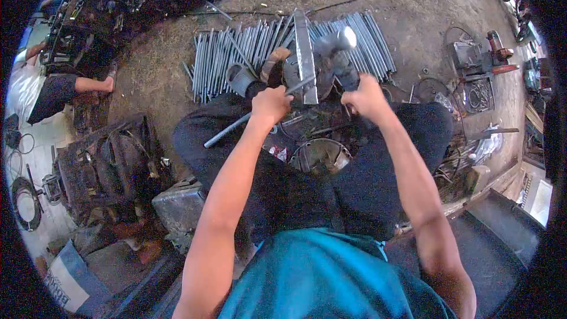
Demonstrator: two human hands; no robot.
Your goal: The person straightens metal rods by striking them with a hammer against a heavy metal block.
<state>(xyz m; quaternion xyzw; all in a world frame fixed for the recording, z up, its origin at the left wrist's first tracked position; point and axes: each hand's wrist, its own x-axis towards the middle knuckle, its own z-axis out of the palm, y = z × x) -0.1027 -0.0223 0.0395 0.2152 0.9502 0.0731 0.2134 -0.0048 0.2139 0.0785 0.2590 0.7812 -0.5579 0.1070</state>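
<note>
My left hand (271,106) is closed around a grey metal rod (227,130). The rod slants from above my left knee up to a silver metal bar (305,53), overlapping the bar's lower part in this view. In my right hand (367,99) is the handle of a hammer (335,42), its head blurred and its round face shining. The head is raised just right of the bar. Behind both hands, many similar rods (230,62) lie side by side on the ground. A sandaled foot (241,80) shows left of the bar.
A round metal piece (322,155) lies between my legs. To the right stands a machine with a red part (502,53), beside a tray of small parts (477,95). Greasy machinery (109,165) fills the left side. Another person's leg (94,84) extends in from far left.
</note>
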